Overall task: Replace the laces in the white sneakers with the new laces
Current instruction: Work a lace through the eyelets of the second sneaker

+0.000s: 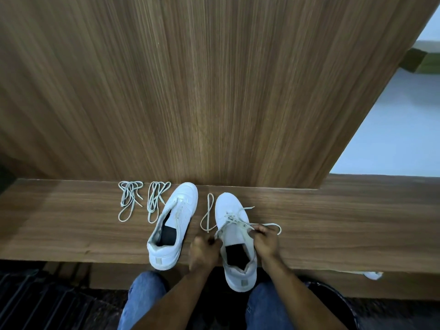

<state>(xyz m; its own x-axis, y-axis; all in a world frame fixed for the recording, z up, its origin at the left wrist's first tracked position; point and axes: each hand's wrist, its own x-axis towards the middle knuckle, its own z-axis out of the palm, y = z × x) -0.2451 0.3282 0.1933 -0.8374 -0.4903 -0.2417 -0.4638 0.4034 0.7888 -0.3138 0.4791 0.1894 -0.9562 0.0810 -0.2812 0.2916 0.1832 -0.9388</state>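
My knees in blue jeans [145,291] sit below a wooden shelf [71,234]; a wood-grain panel [202,91] rises behind it.

Wooden ledge [71,229]: 2 white sneakers [172,225], 2 lace bundles [129,201].

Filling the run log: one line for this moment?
right sneaker | both hands pinch its lace: left hand, right hand | left sneaker idle | two lace bundles untouched
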